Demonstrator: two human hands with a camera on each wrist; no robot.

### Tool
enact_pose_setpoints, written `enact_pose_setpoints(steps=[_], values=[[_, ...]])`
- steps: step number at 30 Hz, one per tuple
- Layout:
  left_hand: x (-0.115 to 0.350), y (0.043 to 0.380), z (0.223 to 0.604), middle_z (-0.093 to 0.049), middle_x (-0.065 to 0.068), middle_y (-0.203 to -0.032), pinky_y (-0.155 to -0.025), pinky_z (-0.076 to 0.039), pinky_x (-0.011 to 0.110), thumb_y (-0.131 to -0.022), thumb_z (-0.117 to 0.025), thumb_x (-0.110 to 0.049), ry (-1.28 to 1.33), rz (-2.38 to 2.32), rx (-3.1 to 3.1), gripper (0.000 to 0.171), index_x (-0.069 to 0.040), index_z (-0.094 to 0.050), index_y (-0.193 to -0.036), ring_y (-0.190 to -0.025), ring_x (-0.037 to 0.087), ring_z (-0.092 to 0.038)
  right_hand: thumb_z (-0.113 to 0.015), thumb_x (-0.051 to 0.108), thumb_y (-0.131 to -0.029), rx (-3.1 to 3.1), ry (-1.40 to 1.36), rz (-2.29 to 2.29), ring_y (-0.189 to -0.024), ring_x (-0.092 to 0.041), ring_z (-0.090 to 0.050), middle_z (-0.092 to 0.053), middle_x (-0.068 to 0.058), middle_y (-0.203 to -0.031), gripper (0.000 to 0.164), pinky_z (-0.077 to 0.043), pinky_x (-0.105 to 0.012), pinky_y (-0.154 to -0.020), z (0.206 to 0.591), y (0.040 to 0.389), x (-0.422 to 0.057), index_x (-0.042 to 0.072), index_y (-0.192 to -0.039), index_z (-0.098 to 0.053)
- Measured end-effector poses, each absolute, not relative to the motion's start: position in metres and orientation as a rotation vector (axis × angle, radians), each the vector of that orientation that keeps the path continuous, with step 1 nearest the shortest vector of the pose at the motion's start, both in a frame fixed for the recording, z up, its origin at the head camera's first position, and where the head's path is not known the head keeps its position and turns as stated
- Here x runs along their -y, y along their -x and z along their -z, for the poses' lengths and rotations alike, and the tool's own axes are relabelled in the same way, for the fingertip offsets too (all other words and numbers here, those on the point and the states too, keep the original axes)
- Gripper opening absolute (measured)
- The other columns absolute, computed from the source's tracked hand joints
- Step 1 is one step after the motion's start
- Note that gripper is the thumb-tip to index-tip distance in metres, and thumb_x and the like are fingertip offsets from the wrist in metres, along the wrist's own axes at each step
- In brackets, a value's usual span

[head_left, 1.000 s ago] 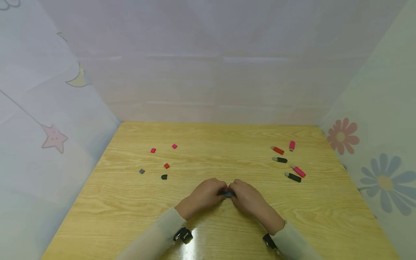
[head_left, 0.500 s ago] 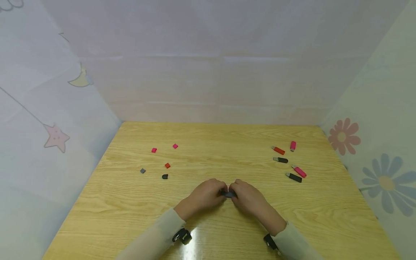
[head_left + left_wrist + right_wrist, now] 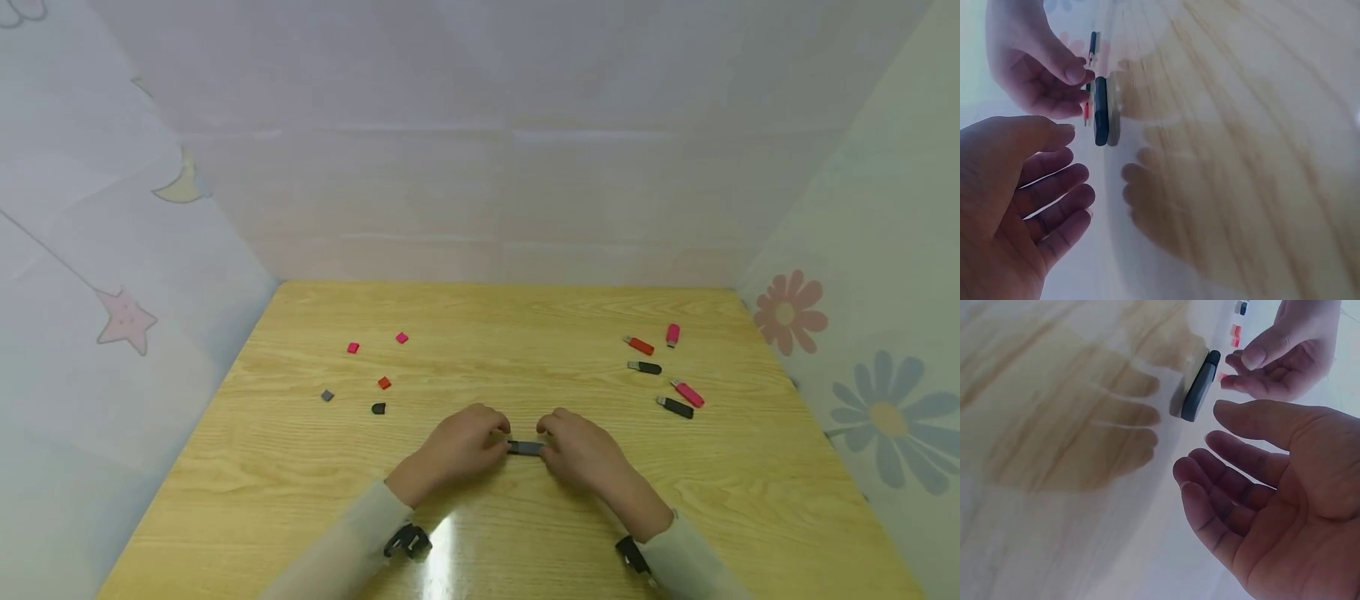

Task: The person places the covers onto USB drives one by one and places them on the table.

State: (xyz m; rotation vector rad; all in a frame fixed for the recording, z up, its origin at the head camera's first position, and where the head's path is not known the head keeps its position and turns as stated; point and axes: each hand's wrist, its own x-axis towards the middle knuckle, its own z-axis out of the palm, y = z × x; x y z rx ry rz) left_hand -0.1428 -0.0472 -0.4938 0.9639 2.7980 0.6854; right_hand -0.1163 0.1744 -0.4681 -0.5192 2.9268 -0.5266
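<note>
A dark grey USB stick with a black cap on its left end lies on the table between the hands. In the right wrist view the grey body and the black cap meet end to end. My left hand is beside the capped end, fingers loosely bent and apart from the stick in the left wrist view. My right hand is at the other end, its fingers spread and relaxed with nothing between them.
At the left lie loose caps: two pink, one red, one grey and one black. Several uncapped USB sticks lie at the right, including a red one and a black one. Walls border the wooden table.
Both hands held the stick together earlier. Their fingers have now opened and drawn apart to either side, leaving the capped stick on the table.
</note>
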Motion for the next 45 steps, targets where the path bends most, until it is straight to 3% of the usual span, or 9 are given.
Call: enact_pose_setpoints(steps=[14,21,36,45], values=[[0.075,0.144,0.49,-0.07,-0.002,-0.115,-0.09,-0.054,0.034,-0.097,-0.066,-0.029,-0.949,-0.645,-2.854,0.023,-0.016,-0.071,-0.115,-0.107,0.015,-0.061,-0.076,0.018,-0.09,-2.919,0.478,0.537,-0.095,-0.023,-0.067,-0.068,-0.003,-0.105,0.022,-0.055,-0.044,-0.082,0.465,0.116,-0.185,0.01,-0.111,-0.072],[0.09,0.145,0.491,-0.07,-0.002,-0.116,-0.091,-0.054,0.035,-0.096,-0.069,-0.028,-0.923,-0.658,-2.879,0.023,-0.015,-0.071,-0.115,-0.108,0.016,-0.061,-0.075,0.016,-0.09,-2.923,0.462,0.546,-0.107,-0.029,-0.066,-0.068,-0.009,-0.116,0.029,-0.054,-0.048,-0.091,0.465,0.116,-0.194,0.007,-0.118,-0.07],[0.115,0.146,0.488,-0.07,0.003,-0.12,-0.095,-0.053,0.041,-0.094,-0.072,-0.025,-0.828,-0.703,-2.912,0.024,-0.012,-0.07,-0.115,-0.116,0.023,-0.06,-0.074,0.014,-0.091,-2.93,0.391,0.563,-0.114,-0.033,-0.064,-0.066,-0.014,-0.123,0.037,-0.053,-0.052,-0.093,0.458,0.117,-0.217,0.004,-0.126,-0.066],[0.128,0.146,0.487,-0.071,0.002,-0.118,-0.093,-0.053,0.039,-0.093,-0.074,-0.023,-0.807,-0.695,-2.956,0.025,-0.012,-0.071,-0.114,-0.111,0.022,-0.061,-0.072,0.013,-0.091,-2.96,0.395,0.581,-0.116,-0.037,-0.062,-0.065,-0.016,-0.124,0.035,-0.051,-0.054,-0.095,0.462,0.118,-0.229,0.003,-0.124,-0.066]])
